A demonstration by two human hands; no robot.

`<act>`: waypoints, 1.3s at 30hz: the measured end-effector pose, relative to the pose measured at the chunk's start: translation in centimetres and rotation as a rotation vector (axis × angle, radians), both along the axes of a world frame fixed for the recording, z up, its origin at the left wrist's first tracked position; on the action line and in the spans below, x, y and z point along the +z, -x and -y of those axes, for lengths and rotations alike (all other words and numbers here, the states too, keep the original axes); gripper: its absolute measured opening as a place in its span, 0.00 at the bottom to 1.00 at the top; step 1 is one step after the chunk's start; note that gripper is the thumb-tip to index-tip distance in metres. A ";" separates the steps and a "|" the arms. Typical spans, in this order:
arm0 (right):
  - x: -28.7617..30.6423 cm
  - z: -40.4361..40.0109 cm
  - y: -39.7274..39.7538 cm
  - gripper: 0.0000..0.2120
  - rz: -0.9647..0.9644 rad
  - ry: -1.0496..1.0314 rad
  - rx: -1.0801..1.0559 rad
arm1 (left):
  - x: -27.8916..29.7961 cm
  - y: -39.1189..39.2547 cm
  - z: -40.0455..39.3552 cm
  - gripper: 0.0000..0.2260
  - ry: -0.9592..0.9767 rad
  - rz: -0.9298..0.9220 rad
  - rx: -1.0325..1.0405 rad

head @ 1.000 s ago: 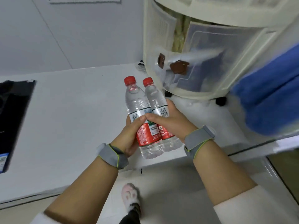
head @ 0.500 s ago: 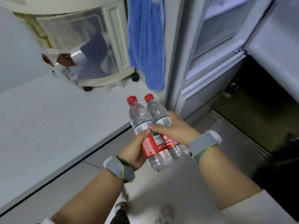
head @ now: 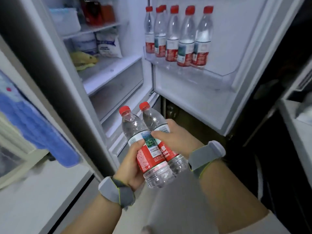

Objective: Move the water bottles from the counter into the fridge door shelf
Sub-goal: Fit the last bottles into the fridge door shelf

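Observation:
Two clear water bottles with red caps and red labels are pressed side by side in front of me, tilted away. My left hand [head: 130, 168] grips the left bottle [head: 135, 127] low on its label. My right hand [head: 175, 139] wraps the right bottle [head: 152, 118] and its thumb reaches across the left bottle. The fridge stands open ahead. Its door shelf [head: 217, 73] at the upper right holds several matching bottles [head: 185, 39] in a row, with a bare stretch at its right end.
The fridge interior [head: 108, 68] shows shelves with bananas [head: 83, 59], a white bag and containers. A blue towel [head: 38, 130] hangs at the left above the white counter [head: 37, 191]. Dark space and a white unit [head: 297, 125] lie to the right.
My view has swung right from the counter to the open fridge. Both hands keep the same hold on the two bottles, which are now carried in front of the fridge opening.

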State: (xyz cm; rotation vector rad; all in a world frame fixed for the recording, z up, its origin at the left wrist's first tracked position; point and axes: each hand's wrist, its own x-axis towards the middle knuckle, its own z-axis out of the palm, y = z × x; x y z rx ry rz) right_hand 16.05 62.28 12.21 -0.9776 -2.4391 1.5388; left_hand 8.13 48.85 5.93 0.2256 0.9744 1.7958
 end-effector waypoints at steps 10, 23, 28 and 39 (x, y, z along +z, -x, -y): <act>10.8 -13.4 4.8 0.19 -0.252 -0.248 -0.243 | 9.7 7.3 -17.3 0.43 -0.264 -0.044 -0.097; 14.8 -23.4 7.3 0.26 -0.783 -0.422 -0.502 | 13.3 11.4 -26.8 0.42 -0.372 -0.049 -0.003; 13.0 -25.8 8.4 0.26 -0.825 -0.390 -0.472 | 13.2 11.4 -27.7 0.42 -0.376 -0.091 0.023; 10.6 -27.2 9.4 0.26 -0.784 -0.378 -0.368 | 14.0 10.2 -28.7 0.45 -0.377 -0.105 0.105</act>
